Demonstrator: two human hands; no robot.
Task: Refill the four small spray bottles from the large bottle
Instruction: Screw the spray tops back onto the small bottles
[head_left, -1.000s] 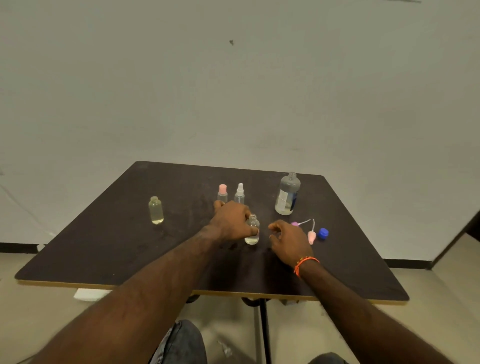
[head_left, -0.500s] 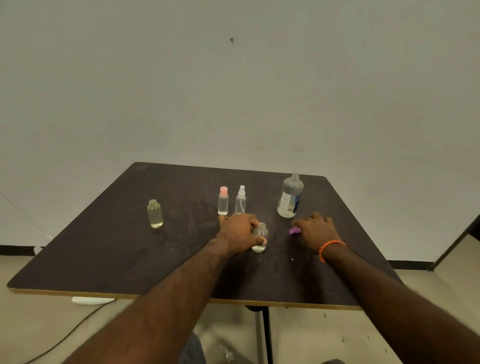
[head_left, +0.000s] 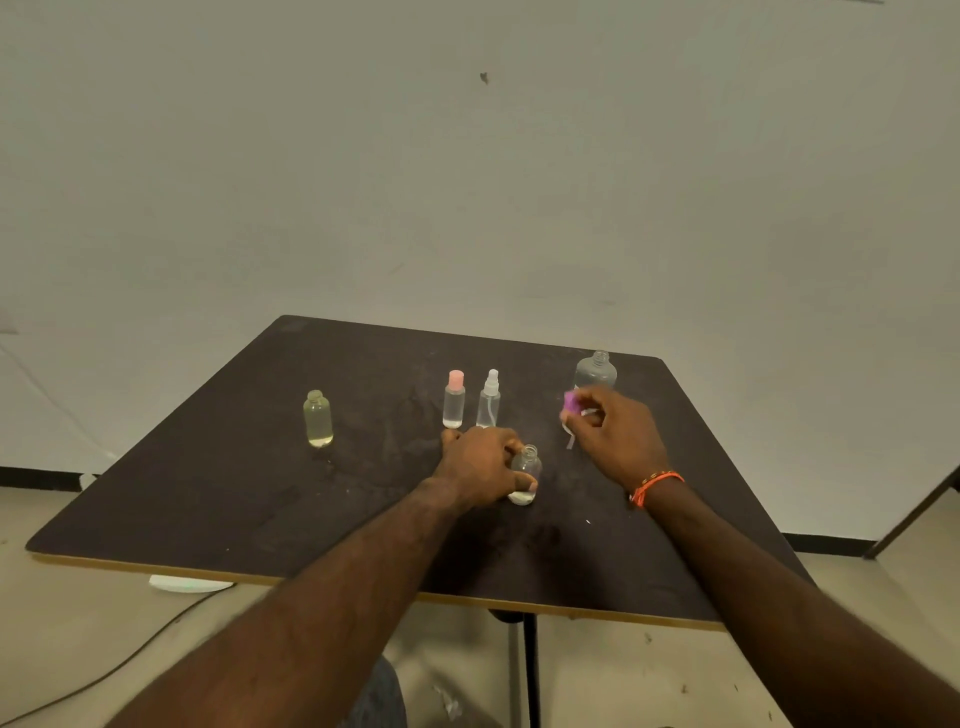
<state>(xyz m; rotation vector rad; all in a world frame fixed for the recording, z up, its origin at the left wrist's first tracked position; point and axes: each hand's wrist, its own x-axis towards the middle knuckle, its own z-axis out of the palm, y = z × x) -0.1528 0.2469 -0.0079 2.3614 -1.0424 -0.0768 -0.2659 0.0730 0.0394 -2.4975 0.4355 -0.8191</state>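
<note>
My left hand (head_left: 480, 465) grips a small uncapped clear bottle (head_left: 525, 474) standing on the dark table (head_left: 260, 493). My right hand (head_left: 613, 434) pinches a purple spray cap (head_left: 570, 402) with its white tube hanging down, lifted just above the table to the right of that bottle. Behind my right hand stands the large clear bottle (head_left: 596, 370), uncapped and partly hidden. A pink-capped small bottle (head_left: 454, 400) and a white-topped spray bottle (head_left: 489, 400) stand upright behind my left hand. A yellowish uncapped small bottle (head_left: 317, 420) stands alone at the left.
The table's front edge (head_left: 363, 590) runs close to my forearms. A cable (head_left: 78, 686) and a white disc (head_left: 189, 584) lie on the floor at the left. A plain wall rises behind the table.
My right hand went right to the caps and has lifted the purple spray cap off the table. My left hand has slid the small bottle slightly right and keeps hold of it.
</note>
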